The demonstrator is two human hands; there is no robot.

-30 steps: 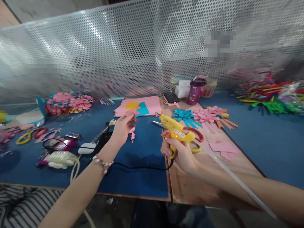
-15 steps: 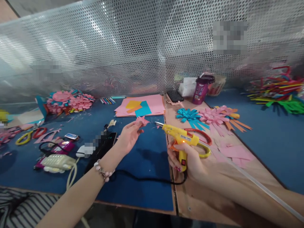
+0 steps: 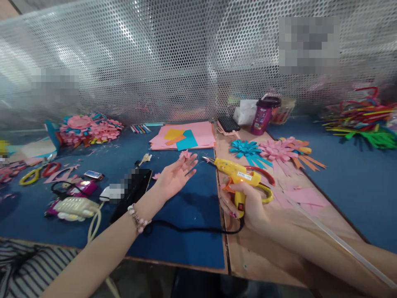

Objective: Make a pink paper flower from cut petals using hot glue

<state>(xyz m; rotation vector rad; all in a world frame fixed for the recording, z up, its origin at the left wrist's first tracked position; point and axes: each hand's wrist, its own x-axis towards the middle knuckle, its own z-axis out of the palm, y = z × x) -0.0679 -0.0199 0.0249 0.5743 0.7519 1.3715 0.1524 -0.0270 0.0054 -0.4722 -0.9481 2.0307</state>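
Since the earlier frame, the left hand [image 3: 173, 178] has fanned its outer fingers, while the yellow glue gun [image 3: 236, 174] has barely shifted. From my remote seat I see the left pinching the pink paper piece [image 3: 185, 154] by thumb and forefinger; the right hand [image 3: 252, 207] wraps the gun's handle. The nozzle [image 3: 208, 160] sits at the piece's three o'clock, apart. I judge this as lining up for glue; next calls for fingers clear of the tip.
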